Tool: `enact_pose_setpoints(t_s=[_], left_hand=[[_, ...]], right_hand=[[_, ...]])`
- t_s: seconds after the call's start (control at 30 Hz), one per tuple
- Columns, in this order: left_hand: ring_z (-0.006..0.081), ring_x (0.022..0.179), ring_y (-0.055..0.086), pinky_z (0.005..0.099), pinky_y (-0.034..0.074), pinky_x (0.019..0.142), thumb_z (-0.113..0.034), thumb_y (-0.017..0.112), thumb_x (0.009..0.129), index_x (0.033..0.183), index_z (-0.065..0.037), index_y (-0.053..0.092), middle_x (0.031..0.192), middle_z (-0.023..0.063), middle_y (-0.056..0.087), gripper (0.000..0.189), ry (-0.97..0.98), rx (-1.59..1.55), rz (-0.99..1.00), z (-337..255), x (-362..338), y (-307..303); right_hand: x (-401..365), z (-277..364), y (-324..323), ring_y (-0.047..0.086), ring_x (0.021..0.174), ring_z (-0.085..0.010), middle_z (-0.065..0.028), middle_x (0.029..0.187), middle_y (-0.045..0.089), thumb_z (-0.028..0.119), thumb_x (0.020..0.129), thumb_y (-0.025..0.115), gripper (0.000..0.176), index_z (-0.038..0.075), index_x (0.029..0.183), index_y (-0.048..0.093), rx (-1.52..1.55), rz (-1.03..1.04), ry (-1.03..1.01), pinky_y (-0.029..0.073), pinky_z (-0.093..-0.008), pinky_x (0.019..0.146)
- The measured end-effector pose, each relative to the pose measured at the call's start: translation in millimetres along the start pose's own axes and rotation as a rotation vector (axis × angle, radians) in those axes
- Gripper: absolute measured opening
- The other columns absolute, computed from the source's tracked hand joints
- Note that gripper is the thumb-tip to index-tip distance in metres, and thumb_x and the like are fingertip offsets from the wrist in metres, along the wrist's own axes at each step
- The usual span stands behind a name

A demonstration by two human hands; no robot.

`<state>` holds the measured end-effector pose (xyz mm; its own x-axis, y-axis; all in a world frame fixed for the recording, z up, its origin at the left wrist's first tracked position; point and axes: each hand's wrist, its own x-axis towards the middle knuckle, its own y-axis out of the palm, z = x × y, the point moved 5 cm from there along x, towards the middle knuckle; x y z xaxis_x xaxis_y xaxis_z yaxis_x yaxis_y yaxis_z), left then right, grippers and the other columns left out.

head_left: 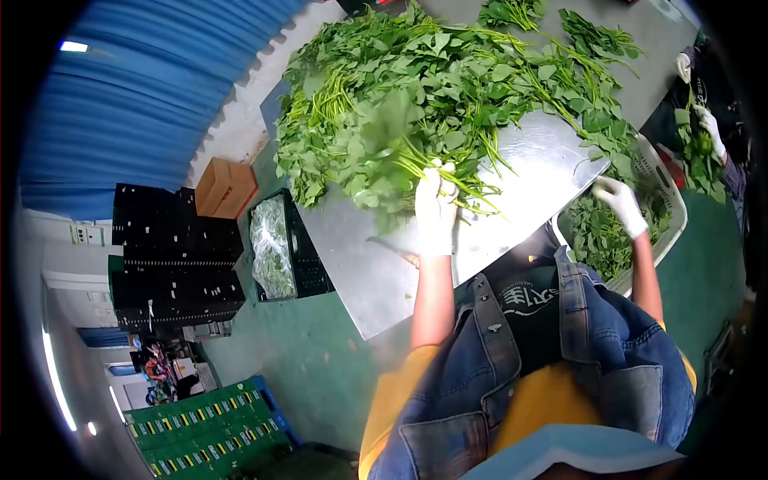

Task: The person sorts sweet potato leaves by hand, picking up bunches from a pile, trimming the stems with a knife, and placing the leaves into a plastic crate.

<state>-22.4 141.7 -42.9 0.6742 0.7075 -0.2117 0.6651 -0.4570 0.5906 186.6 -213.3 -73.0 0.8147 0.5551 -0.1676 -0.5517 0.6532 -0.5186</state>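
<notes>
Two gloved hands showed in my head view, above the denim vest (592, 352) at the bottom edge. The left hand (436, 204) was closed tight around the stems of a bunch of greens (392, 144). Its fingers wrapped the stalks near their cut ends, and the leafy tops fanned away to the left. This bunch lay low over the steel desk (360, 272), at the near edge of the big heap. The right hand (620, 200) reached past the desk's right edge, palm down, over a white basket (670, 192). Its fingers were loosely curled on the loose leaves (600, 240) inside. I could not tell whether they had hold of any.

Beyond the left hand, a heap of greens (448, 72) covered most of the far desk, with a bare strip of metal beside it. At the far right, a co-worker's gloved hand (710, 128) held more leaves, well apart from mine.

On the green floor to the left, a black crate (308, 264) stood against the desk's side. It held a clear bag of greens (270, 244). A cardboard box (226, 188) sat just behind it, beside a stack of black crates (176, 256). Green crates (212, 428) lay farther off, lower left.
</notes>
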Motion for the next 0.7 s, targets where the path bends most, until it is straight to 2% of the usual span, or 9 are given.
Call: enact_pose_setpoints(t_s=[0.1,0.13,0.2,0.23,0.27,0.47,0.53,0.6,0.7], left_hand=[[0.0053,0.053,0.042,0.017,0.034,0.047,-0.011,0.057,0.089,0.096,-0.004,0.054,0.077,0.0049,0.059,0.011,-0.089,-0.069,0.126,0,-9,36],[0.0053,0.053,0.042,0.017,0.034,0.047,-0.011,0.057,0.089,0.096,-0.004,0.054,0.077,0.0049,0.059,0.011,-0.097,-0.069,0.135,6,-10,39],[0.0032,0.053,0.04,0.0163,0.03,0.046,-0.01,0.06,0.086,0.087,-0.005,0.056,0.071,-0.0006,0.053,0.007,-0.085,0.198,0.106,19,-13,42],[0.0015,0.053,0.039,0.0163,0.029,0.047,-0.009,0.063,0.083,0.082,-0.006,0.056,0.067,-0.0044,0.048,0.008,-0.077,0.267,0.199,16,-18,50],[0.0017,0.052,0.038,0.0171,0.029,0.047,-0.009,0.062,0.083,0.082,-0.006,0.056,0.068,-0.0044,0.049,0.007,-0.029,0.503,0.089,4,-27,64],[0.0023,0.057,0.038,0.0182,0.031,0.049,-0.01,0.061,0.086,0.093,-0.005,0.056,0.074,-0.0044,0.051,0.01,0.056,0.268,0.088,14,-39,68],[0.0019,0.059,0.039,0.019,0.032,0.051,-0.01,0.059,0.087,0.096,-0.006,0.054,0.075,-0.0037,0.053,0.011,0.126,0.256,0.043,32,-33,59],[0.0047,0.064,0.046,0.0198,0.036,0.053,-0.011,0.058,0.088,0.098,-0.006,0.052,0.088,0.0011,0.058,0.012,0.128,0.221,-0.001,17,-30,47],[0.0061,0.071,0.051,0.0194,0.039,0.055,-0.013,0.054,0.091,0.1,-0.007,0.051,0.091,0.0022,0.058,0.01,0.12,0.029,-0.087,11,-7,10]], right_hand=[[8,131,62,0.057,0.073,-0.0081,-0.0044,0.091,0.065,0.02,0.085,0.06,0.035,-0.001,0.113,0.061,0.269,0.31,-0.12,0.047,-0.0217,0.065],[18,145,85,0.062,0.089,-0.0184,-0.0118,0.103,0.065,0.02,0.086,0.056,0.029,0.002,0.107,0.064,0.179,0.405,-0.238,0.048,-0.0284,0.083],[2,202,108,0.062,0.085,-0.0256,-0.0114,0.102,0.063,0.023,0.079,0.06,0.023,0.006,0.095,0.066,-0.08,0.341,-0.821,0.049,-0.0321,0.08],[23,177,133,0.062,0.084,-0.0283,-0.0117,0.097,0.065,0.024,0.076,0.061,0.022,0.007,0.088,0.066,0.412,0.429,-0.643,0.049,-0.0353,0.076],[26,195,135,0.062,0.078,-0.0277,-0.0122,0.087,0.065,0.026,0.075,0.061,0.024,0.004,0.085,0.066,-0.081,0.25,-0.594,0.048,-0.0375,0.071],[12,186,128,0.058,0.065,-0.018,-0.0114,0.072,0.062,0.013,0.075,0.062,0.015,-0.001,0.078,0.065,0.453,0.213,-0.316,0.045,-0.0323,0.063],[11,161,120,0.057,0.065,-0.009,-0.0037,0.074,0.063,0.013,0.081,0.062,0.015,0.0,0.087,0.066,0.255,0.083,-0.26,0.045,-0.0238,0.06],[6,145,101,0.057,0.068,-0.0086,-0.0027,0.08,0.064,0.015,0.085,0.059,0.018,0.0,0.093,0.066,0.748,-0.056,-0.075,0.044,-0.0212,0.064],[49,49,71,0.056,0.089,-0.0094,-0.005,0.105,0.061,0.025,0.088,0.058,0.033,0.005,0.114,0.058,0.756,-0.208,-0.287,0.046,-0.0216,0.073]])
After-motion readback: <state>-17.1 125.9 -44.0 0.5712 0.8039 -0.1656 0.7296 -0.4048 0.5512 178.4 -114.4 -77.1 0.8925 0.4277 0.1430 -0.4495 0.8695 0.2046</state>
